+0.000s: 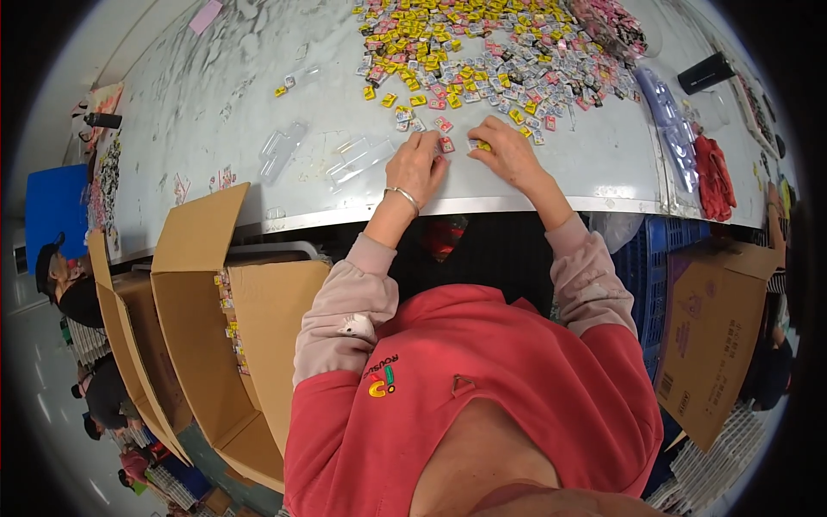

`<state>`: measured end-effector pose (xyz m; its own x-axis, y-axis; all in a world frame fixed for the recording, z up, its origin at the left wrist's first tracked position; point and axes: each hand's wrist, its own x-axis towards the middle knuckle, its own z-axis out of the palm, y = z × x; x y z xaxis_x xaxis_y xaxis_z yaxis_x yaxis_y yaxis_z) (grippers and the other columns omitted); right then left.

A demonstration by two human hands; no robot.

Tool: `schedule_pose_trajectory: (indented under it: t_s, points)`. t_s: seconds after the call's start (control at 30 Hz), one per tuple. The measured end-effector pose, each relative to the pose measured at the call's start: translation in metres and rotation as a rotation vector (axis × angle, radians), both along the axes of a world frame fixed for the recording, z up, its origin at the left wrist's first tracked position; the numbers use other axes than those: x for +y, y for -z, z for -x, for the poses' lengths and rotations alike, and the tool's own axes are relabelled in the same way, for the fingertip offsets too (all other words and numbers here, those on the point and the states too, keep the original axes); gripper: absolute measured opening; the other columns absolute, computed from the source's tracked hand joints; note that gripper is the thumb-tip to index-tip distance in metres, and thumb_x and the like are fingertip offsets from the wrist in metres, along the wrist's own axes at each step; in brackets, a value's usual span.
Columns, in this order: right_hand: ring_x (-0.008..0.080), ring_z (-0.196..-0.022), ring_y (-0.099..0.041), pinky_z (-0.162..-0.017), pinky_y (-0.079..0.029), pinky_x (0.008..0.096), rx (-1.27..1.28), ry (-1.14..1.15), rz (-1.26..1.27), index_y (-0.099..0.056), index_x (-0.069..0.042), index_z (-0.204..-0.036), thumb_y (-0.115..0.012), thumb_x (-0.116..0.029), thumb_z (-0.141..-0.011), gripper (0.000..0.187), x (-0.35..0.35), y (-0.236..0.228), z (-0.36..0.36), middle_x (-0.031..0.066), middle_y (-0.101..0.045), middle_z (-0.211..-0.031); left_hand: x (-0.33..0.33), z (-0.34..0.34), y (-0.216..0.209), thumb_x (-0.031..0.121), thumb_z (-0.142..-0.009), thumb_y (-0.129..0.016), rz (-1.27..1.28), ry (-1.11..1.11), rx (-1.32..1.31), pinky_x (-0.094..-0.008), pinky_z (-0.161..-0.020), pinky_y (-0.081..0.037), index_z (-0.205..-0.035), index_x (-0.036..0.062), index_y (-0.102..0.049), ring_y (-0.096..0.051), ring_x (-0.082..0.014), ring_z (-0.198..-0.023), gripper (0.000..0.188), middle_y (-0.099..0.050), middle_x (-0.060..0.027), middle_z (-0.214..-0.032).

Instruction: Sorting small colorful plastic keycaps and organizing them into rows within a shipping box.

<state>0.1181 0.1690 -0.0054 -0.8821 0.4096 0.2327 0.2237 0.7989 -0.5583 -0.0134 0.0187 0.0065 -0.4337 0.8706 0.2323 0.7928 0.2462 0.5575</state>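
My left hand (pixel 416 168), a bangle at its wrist, is closed near the table's front edge, thumb and fingertips at a small red block-shaped piece (pixel 446 145). Just to the right, my right hand (pixel 510 155) pinches a small yellow-and-white piece (pixel 482 146). The fingers partly cover both pieces. A few loose pink pieces (pixel 444 125) lie between and beyond the hands. Farther back spreads a large heap of small yellow, white, pink and black pieces (pixel 482 52). Left of my left hand lie clear plastic trays (pixel 357 162).
An open cardboard box (pixel 194 319) stands below the table at left; another carton (pixel 715 336) is at right by a blue crate (pixel 637 276). Purplish clear plastic packaging (pixel 668 121), a red cloth (pixel 714 178) and a black cylinder (pixel 705 73) lie at right. Other people sit at the far left.
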Motion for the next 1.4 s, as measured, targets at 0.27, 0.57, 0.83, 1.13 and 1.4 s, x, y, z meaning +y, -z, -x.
schedule_pose_trajectory:
  t_s: [0.27,0.57,0.83,1.13,1.4]
  points:
    - [0.0292,-0.087,-0.058,-0.072,-0.047,0.0397,-0.135,-0.134,0.034,-0.062,-0.009,-0.101,-0.071,-0.017,-0.072,0.031,-0.006,-0.009,0.023,0.0076,-0.054,-0.093,0.006,0.012,0.007,0.007,-0.074,-0.066,0.064,0.113,0.043,-0.0402,-0.066,-0.05,-0.099,0.0105,-0.058,-0.06,-0.0308,-0.082,0.027,-0.054,-0.0102,-0.092]
    - [0.0288,-0.083,-0.057,-0.072,-0.047,0.0357,-0.044,-0.025,0.116,-0.063,-0.005,-0.102,-0.07,-0.012,-0.072,0.031,-0.01,-0.006,-0.002,0.0085,-0.055,-0.095,0.005,0.003,0.001,0.012,-0.074,-0.069,0.038,0.2,0.055,-0.0365,-0.065,-0.049,-0.102,0.0102,-0.06,-0.059,-0.027,-0.08,0.029,-0.055,-0.0074,-0.092]
    - [0.0225,-0.075,-0.063,-0.066,-0.05,0.0315,0.355,0.543,-0.021,-0.066,-0.002,-0.096,-0.059,-0.001,-0.078,0.02,0.133,-0.003,-0.05,0.0124,-0.065,-0.087,-0.011,-0.002,0.009,0.024,-0.074,-0.073,-0.192,0.09,0.031,-0.0362,-0.069,-0.049,-0.109,0.0018,-0.059,-0.058,-0.031,-0.08,0.044,-0.054,-0.0144,-0.099]
    - [0.0305,-0.088,-0.059,-0.077,-0.048,0.0387,-0.05,0.606,-0.201,-0.068,-0.01,-0.095,-0.068,-0.019,-0.072,0.025,0.181,0.014,-0.071,0.0142,-0.061,-0.092,-0.006,-0.007,0.014,0.02,-0.079,-0.067,-0.172,0.035,0.081,-0.0337,-0.066,-0.049,-0.097,0.0053,-0.063,-0.06,-0.0274,-0.078,0.024,-0.058,-0.0117,-0.094]
    - [0.0293,-0.084,-0.061,-0.074,-0.049,0.0378,0.083,0.556,-0.149,-0.068,-0.006,-0.092,-0.067,-0.021,-0.076,0.021,0.181,0.0,-0.038,0.0147,-0.063,-0.09,-0.005,-0.01,0.015,0.017,-0.079,-0.066,-0.175,0.024,0.079,-0.0358,-0.068,-0.049,-0.099,0.006,-0.063,-0.059,-0.0304,-0.082,0.023,-0.057,-0.013,-0.095]
